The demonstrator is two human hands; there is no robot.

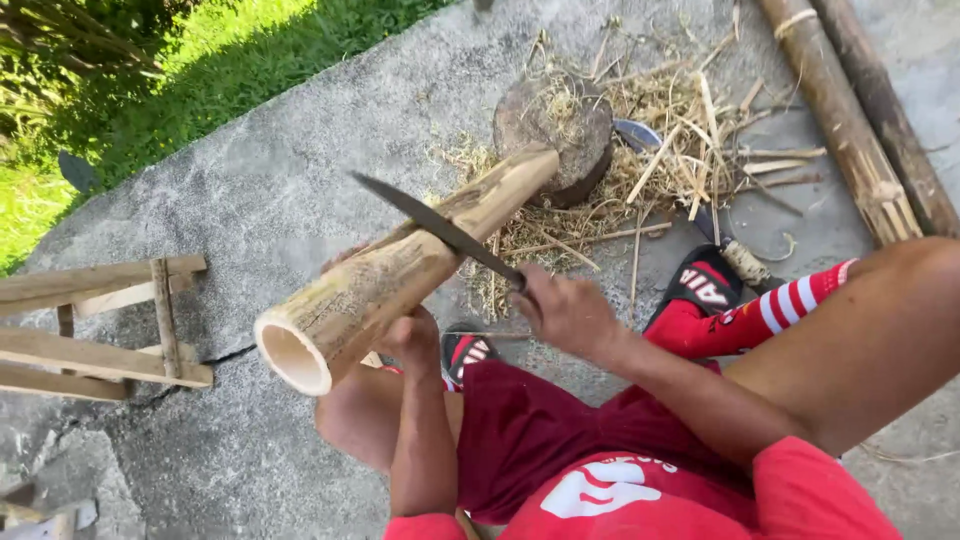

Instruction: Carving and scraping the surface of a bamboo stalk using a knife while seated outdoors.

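Clothing: red shirt [640,500] and dark red shorts [530,430] fill the bottom edge; a red sock with white stripes [750,318] covers the right lower leg.
Left hand: the left hand [412,338] is wrapped around the underside of the thick hollow pale bamboo pole [400,270], fingers curled shut on it near its open end.
Bamboo pole position: tilted, open cut end [292,358] nearest the camera and low, far end resting on the round grey-brown wooden chopping block [555,130].
Right hand: the right hand [565,310] is closed in a fist around the handle of the long dark-bladed knife [435,225].
Knife position: blade laid across the top of the pole, apparently touching its surface; contact is hard to confirm.
Left of pole: pale wooden frame of slats [110,320] lying on the grey concrete floor [260,190].
Around block: scattered dry bamboo shavings and splinters [680,140].
Far right: two long brown bamboo poles [850,110] lying side by side.
Far left: green grass [150,80] bordering the concrete.
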